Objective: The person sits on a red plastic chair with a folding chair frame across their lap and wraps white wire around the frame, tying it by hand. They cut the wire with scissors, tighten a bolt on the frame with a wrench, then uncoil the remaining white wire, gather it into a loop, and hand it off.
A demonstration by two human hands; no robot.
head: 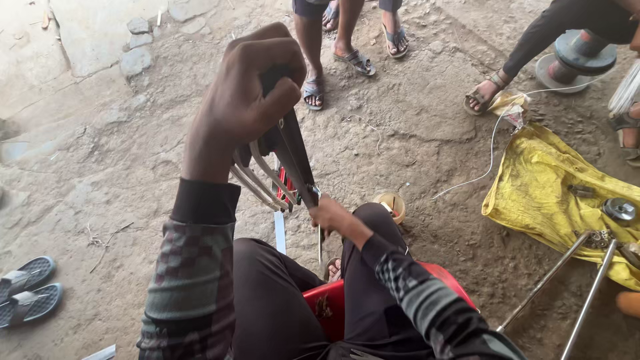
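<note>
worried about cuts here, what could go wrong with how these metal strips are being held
1. The left hand grips a bundle of thin curved metal strips bare; an edge might cut it.
2. The right hand pinches the strips' lower end over the lap, where a slip could jab the thigh.

dirt ground, yellow cloth, sandals

Long checked sleeves, grey-green with maroon, black ribbed cuffs; dark trousers; bare hands; sandal on foot.
</note>
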